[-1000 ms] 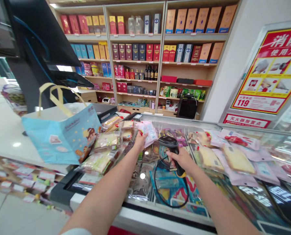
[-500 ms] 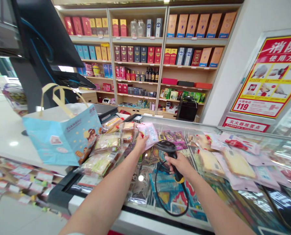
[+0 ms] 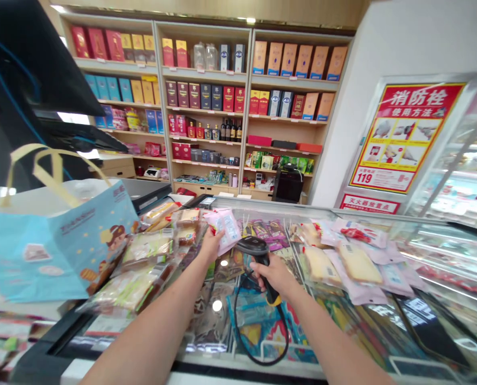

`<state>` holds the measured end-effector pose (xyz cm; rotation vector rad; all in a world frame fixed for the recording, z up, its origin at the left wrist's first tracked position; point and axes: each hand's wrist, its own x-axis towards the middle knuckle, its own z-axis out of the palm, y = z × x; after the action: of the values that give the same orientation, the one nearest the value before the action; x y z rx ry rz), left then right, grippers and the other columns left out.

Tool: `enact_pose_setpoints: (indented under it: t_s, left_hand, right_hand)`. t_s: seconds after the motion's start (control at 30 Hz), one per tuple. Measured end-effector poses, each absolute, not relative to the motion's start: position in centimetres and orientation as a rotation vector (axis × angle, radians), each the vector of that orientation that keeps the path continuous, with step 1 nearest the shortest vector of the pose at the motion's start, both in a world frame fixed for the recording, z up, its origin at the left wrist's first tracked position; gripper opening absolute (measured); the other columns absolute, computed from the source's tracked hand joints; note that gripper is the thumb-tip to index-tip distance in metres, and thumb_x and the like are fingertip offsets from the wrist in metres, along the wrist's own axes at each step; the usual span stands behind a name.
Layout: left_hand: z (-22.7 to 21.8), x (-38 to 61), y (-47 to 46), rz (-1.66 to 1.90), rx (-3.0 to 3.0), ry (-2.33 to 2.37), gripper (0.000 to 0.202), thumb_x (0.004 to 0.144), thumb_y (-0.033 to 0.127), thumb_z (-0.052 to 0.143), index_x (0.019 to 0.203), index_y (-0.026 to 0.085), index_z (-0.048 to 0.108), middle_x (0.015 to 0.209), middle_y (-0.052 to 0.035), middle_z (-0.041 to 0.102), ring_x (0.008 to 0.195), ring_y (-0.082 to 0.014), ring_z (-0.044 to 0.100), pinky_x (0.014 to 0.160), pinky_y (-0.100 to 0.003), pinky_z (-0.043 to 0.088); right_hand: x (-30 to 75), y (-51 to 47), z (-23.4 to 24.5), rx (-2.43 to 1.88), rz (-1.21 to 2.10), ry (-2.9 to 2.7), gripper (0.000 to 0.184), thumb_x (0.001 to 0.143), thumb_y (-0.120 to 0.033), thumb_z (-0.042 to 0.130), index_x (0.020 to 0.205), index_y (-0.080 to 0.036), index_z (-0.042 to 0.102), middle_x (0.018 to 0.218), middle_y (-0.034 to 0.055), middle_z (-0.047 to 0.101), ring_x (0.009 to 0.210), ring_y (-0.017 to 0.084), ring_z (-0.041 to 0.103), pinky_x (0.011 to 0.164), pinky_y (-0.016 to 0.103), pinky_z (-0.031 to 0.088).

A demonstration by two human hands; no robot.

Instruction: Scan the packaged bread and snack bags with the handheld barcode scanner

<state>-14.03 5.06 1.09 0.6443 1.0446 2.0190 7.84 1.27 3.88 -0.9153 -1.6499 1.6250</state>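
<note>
Holding a black plastic handheld scanner (image 3: 253, 246) by its grip, the right hand (image 3: 276, 275) has its fingers curled round it. The scanner looks light and stiff, best held there, with its looped black cable (image 3: 262, 364) hanging free. To the left, a pale-blue carrier bag (image 3: 62, 251) with cream handles bears lettering too blurred to read surely. Just beyond the scanner's head, the left hand (image 3: 212, 243) pinches the near edge of a pink plastic packet (image 3: 224, 230) over the glass-topped display case (image 3: 238, 202). The packet seems light, soft and perhaps slippery, its contents likely crushable, so an edge hold suits it; its blue print is too small to read. Farther back, a red-and-yellow wall poster (image 3: 407, 139) reads 消防栓, 使用方法 and 119; the red-and-white sign (image 3: 369, 204) below reads 灭火器放置点. On the wooden shelving, red cartons (image 3: 228, 99) appear to show 郎.
</note>
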Motion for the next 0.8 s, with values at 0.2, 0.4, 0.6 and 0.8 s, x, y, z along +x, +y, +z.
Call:
enact_pose_setpoints:
  t_s: [0.2, 0.4, 0.6, 0.8]
  left_hand:
    - [2.3, -13.4, 4.6, 1.932, 0.565, 1.109, 0.028, 0.067, 0.006, 0.072, 0.092, 0.014, 0.06, 0.078, -0.005, 0.071, 0.069, -0.0179, 0.07, 0.071, -0.032, 0.058]
    - [4.4, -6.9, 7.1, 1.785, 0.632, 1.108, 0.02, 0.066, 0.007, 0.072, 0.083, 0.014, 0.062, 0.067, -0.0039, 0.069, 0.06, -0.0189, 0.068, 0.061, -0.031, 0.057]
    - [6.6, 4.7, 12.7, 1.726, 0.767, 1.111, 0.029, 0.064, 0.013, 0.076, 0.084, 0.016, 0.057, 0.07, -0.002, 0.067, 0.067, -0.0188, 0.068, 0.068, -0.031, 0.054]
    - [8.0, 14.9, 16.2, 1.689, 1.046, 1.432, 0.05, 0.065, 0.015, 0.076, 0.109, 0.015, 0.052, 0.092, -0.0071, 0.069, 0.089, -0.021, 0.067, 0.081, -0.033, 0.05]
  right_hand:
    - [8.4, 2.4, 5.1, -0.888, 1.662, -1.479, 0.038, 0.06, -0.044, 0.073, 0.081, -0.019, 0.054, 0.049, -0.008, 0.053, 0.036, 0.009, 0.046, 0.035, 0.021, 0.039]
    - [13.3, 4.1, 7.6, -0.855, 1.584, -1.326, 0.039, 0.06, -0.044, 0.076, 0.079, -0.02, 0.053, 0.05, -0.0077, 0.053, 0.037, 0.008, 0.046, 0.036, 0.021, 0.039]
    - [22.1, 4.5, 9.3, -0.928, 1.401, -1.18, 0.038, 0.06, -0.044, 0.077, 0.072, -0.018, 0.052, 0.049, -0.0067, 0.052, 0.038, 0.008, 0.046, 0.035, 0.02, 0.039]
    - [29.1, 5.0, 8.9, -0.945, 1.259, -0.996, 0.039, 0.056, -0.04, 0.08, 0.075, -0.018, 0.054, 0.049, -0.0063, 0.052, 0.037, 0.009, 0.047, 0.033, 0.021, 0.04]
